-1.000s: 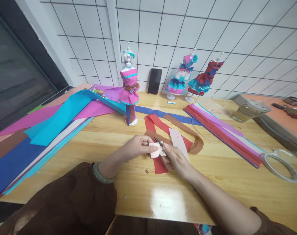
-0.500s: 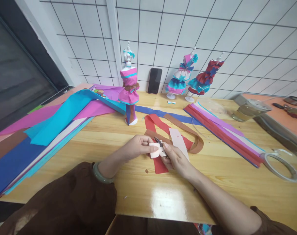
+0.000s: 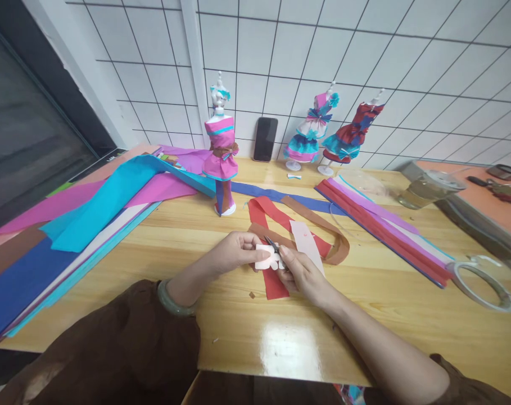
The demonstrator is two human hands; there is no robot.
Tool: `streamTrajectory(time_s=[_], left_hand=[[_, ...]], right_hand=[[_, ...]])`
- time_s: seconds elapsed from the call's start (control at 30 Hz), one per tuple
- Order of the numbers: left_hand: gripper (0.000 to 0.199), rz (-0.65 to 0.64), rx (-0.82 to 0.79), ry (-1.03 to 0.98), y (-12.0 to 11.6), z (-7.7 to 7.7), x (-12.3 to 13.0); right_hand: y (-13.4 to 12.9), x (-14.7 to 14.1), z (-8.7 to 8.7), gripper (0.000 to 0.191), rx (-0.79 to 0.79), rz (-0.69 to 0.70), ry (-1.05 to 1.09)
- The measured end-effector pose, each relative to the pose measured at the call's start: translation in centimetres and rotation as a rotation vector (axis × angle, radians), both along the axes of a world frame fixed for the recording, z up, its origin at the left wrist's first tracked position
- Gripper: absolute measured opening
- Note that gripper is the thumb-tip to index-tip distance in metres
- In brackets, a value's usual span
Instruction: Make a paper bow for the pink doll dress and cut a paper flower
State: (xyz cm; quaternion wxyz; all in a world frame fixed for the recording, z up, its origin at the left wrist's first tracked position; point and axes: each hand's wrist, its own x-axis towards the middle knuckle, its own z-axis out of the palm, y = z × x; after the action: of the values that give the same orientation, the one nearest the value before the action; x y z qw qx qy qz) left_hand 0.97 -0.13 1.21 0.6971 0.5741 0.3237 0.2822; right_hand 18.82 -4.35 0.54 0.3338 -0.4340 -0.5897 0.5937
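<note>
Between thumb and fingers my left hand [image 3: 247,250] pinches a small pale pink paper piece [image 3: 263,257] with a notched right edge. My right hand [image 3: 299,270] is closed around small dark-bladed scissors [image 3: 272,244], whose tips point up and left along the top of the paper; their handles are mostly hidden by my fingers. Beneath both hands lie a red crepe paper strip [image 3: 275,286], a brown strip [image 3: 339,239] and a pale pink strip [image 3: 304,236].
A small dress-form figure [image 3: 220,160] in pink paper stands ahead, with two more dressed figures [image 3: 308,135] farther right. A phone [image 3: 266,139] leans on the tiled wall. Crepe paper sheets [image 3: 107,188] cover the left side; folded strips [image 3: 385,230], a tape roll [image 3: 483,287] and a cup [image 3: 430,188] sit right.
The pink paper piece has turned slightly between my fingers, and its notched edge shows a rounded lobe beside the scissors. Both hands stay nearly in place.
</note>
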Motion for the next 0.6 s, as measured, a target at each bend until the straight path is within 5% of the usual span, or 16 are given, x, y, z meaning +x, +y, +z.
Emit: streamTrajectory(time_s=[0.6], left_hand=[[0.024, 0.002, -0.010, -0.008, -0.06, -0.61, 0.28]], right_hand=[[-0.13, -0.17, 0.16, 0.043, -0.025, -0.030, 0.030]])
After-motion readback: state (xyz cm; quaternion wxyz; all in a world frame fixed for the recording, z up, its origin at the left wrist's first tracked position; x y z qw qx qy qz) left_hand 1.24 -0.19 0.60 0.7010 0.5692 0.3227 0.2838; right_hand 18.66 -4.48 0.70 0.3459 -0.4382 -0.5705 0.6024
